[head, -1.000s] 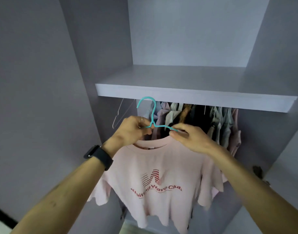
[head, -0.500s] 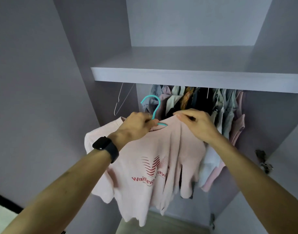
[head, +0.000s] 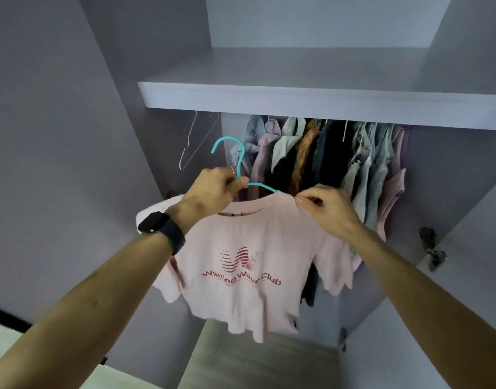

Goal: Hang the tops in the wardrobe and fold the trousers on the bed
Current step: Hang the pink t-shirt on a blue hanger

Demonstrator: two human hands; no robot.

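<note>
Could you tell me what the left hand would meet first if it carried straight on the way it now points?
Probably the leftmost hanging clothes, just past the teal hanger that the left hand grips; depth is hard to judge here.

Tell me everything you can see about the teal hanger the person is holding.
The teal hanger is thin and looks like coated wire. Its hook points up, open to the left, and catches nothing, below the shelf. The left hand grips the base of its neck. One arm slopes into the collar of the pink T-shirt it carries; the rest is hidden. The right hand pinches the shirt's shoulder.
</note>
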